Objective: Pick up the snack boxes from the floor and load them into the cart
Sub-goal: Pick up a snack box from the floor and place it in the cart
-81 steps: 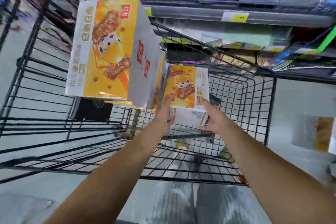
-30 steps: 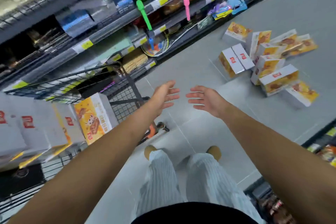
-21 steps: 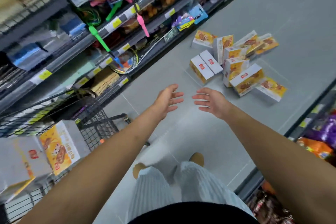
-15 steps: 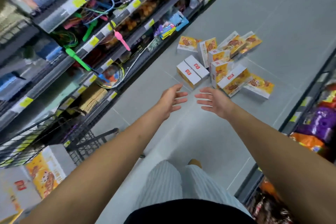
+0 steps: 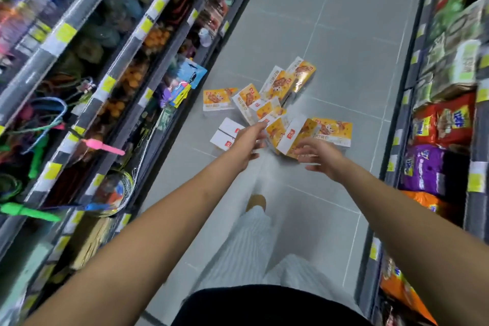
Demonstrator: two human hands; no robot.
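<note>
1. Head view, the hands: both arms reach forward toward 12 o'clock. The left hand (image 5: pixel 247 144) and the right hand (image 5: pixel 321 157) are empty, fingers straight and spread, palms turned toward each other. They are somewhat blurred.
2. The snack boxes (image 5: pixel 275 111) lie in a loose heap on the grey tiled floor (image 5: pixel 330 34), straight ahead of the hands at 12 o'clock, none of them lifted.
3. Near edge of the heap: a tilted box (image 5: pixel 293 137) with a white side shows between the two hands, its lower corner just beside the right fingertips (touching or apart, I cannot tell).
4. At 10 o'clock from that box, two white-faced boxes (image 5: pixel 227 133) lie side by side; the left fingers overlap them in the picture.
5. At 2 o'clock, a flat yellow box (image 5: pixel 334 130) marks the heap's right edge. The far edge, at 12 o'clock, is a leaning pair (image 5: pixel 301 74).
6. Open room: bare tile runs beyond the heap and on its 3 o'clock side up to the right shelving (image 5: pixel 444 114). At 9 o'clock the heap lies near the base of the left shelving (image 5: pixel 105 82), with a narrow strip of floor between.
7. Below the arms, at 6 o'clock, striped trousers (image 5: pixel 254 246) and one shoe (image 5: pixel 256 201) stand on clear tile short of the heap.
</note>
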